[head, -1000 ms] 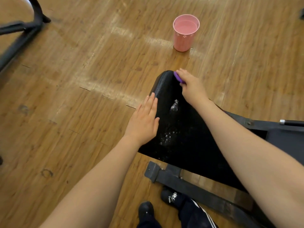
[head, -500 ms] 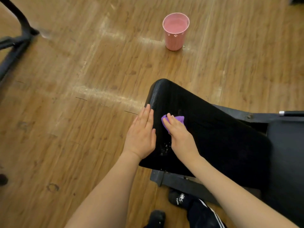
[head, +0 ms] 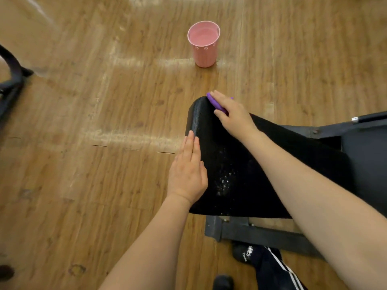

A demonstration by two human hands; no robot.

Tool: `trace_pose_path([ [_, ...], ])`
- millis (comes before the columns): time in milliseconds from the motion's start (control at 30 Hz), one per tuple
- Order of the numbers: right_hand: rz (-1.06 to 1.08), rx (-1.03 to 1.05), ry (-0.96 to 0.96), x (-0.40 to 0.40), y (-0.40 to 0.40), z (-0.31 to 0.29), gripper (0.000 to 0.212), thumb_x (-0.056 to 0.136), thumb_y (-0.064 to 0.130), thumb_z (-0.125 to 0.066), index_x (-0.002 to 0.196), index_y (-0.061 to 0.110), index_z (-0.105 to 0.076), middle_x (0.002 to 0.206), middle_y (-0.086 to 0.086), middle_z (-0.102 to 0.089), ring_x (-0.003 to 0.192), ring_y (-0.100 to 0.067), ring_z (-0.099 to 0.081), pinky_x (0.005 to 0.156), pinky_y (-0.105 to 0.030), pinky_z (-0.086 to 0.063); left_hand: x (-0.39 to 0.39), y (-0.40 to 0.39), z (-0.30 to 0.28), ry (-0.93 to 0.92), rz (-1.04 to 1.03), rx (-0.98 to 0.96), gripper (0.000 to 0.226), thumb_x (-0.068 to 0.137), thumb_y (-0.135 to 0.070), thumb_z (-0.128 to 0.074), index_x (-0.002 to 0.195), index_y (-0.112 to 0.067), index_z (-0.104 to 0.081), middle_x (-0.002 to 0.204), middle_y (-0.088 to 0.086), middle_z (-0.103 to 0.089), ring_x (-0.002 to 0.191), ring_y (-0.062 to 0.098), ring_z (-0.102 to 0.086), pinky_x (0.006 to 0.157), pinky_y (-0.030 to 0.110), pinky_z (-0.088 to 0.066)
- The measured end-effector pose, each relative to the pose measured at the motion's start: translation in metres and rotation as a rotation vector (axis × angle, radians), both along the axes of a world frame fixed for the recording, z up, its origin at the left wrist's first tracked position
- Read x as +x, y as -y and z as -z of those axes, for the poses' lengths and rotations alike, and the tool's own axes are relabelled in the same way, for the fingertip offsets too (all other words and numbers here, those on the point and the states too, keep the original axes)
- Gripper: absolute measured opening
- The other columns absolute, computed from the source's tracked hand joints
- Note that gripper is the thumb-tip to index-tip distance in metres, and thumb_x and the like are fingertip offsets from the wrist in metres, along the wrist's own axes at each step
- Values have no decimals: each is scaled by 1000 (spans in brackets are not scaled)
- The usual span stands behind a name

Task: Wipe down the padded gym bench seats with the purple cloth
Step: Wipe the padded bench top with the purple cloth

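1. The black padded gym bench seat (head: pixel 247 164) is seen tilted, its long axis running from the lower right toward the upper left, with its rounded end pointing up-left toward the floor beyond.
2. Its covering is shown as a dark, finely grained vinyl; a patch of pale wet specks is visible near the middle of the pad.
3. The small purple cloth (head: pixel 215 104) is bunched at the rounded far end of the seat, mostly hidden, with only a folded edge exposed.
4. The cloth is pressed against the pad under the right hand (head: pixel 232 116), whose fingers are curled over it.
5. The left hand (head: pixel 188 174) is laid flat on the seat's left edge, fingers straight and together, nothing held.
6. A dark grey metal bench frame (head: pixel 261 233) is seen below the pad, and another dark pad section to the right.
7. A pink ribbed plastic cup (head: pixel 204 46) holding pale pink liquid is stood upright on the floor, well apart from the seat's far end.
8. The worn wooden plank floor (head: pixel 94 164) is marked by scuffs and pale glare; black curved equipment tubing (head: pixel 12 72) is seen at the left edge.
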State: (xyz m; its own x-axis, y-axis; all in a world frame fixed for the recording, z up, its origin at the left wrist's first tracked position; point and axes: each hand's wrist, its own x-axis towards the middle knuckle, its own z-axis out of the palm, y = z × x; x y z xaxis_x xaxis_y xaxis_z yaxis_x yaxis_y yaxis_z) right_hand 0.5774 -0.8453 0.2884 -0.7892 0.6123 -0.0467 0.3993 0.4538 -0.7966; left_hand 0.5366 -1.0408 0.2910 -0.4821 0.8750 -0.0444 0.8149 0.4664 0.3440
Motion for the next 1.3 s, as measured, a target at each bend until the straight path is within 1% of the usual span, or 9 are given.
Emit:
trace_pose_path([
  [167,126,1,-64,25,51,12,50,93,0,-47,140,15,-40,148,1,-37,137,-9,-30,111,-18,-21,0,0,0,-22,4,13,64,90,-30,-27,142,7,-35,152,23,-28,137,35,-37,106,46,-41],
  [300,114,-6,-53,75,108,23,51,92,-3,-48,139,13,-40,145,5,-36,137,-9,-31,107,-5,-17,2,2,1,-41,5,-2,70,91,-40,-19,147,2,-26,157,17,-18,143,30,-25,113,40,-30],
  [400,111,-27,-38,104,142,29,52,90,-6,-51,138,11,-41,141,9,-35,135,-11,-34,110,-11,-18,4,1,2,-72,0,-10,70,91,-39,-19,147,3,-27,157,17,-19,143,31,-24,110,41,-33],
  [567,100,-85,-12,108,121,18,49,92,-6,-47,137,14,-44,142,5,-42,133,-4,-31,111,-15,-20,4,0,3,-75,-10,-3,62,93,-29,-28,146,3,-28,157,17,-20,143,31,-25,108,41,-35],
  [700,141,-9,21,95,112,18,51,91,-8,-47,138,11,-43,145,-3,-41,137,-15,-32,110,-20,-19,4,-1,5,-79,-14,24,61,92,-23,-35,145,4,-29,156,18,-21,142,32,-26,109,39,-33],
  [867,104,80,-52,117,172,31,62,78,-16,-58,135,7,-45,139,-7,-47,130,-22,-43,109,-36,-28,3,-1,4,-84,-12,15,64,91,-30,-26,145,4,-31,155,18,-24,141,34,-30,105,42,-38],
  [1100,-15,108,-68,153,193,37,70,71,-18,-64,133,9,-47,138,-3,-45,132,-14,-35,115,-20,-14,4,-1,4,-89,-22,-13,62,91,-28,-33,146,2,-30,156,17,-22,142,31,-27,105,45,-38],
  [1233,-170,301,-83,142,191,37,57,79,-4,-48,134,10,-45,139,-9,-48,134,-20,-33,115,-33,-20,5,-1,2,-88,-10,-10,63,90,-25,-37,146,3,-29,156,18,-23,141,34,-29,106,48,-38],
  [1300,-201,315,-90,148,190,46,63,79,-7,-58,136,13,-41,141,-9,-45,135,-21,-33,114,-37,-23,5,-2,1,-87,-14,-11,63,90,-24,-38,146,3,-30,155,19,-23,141,34,-29,106,48,-37],
])
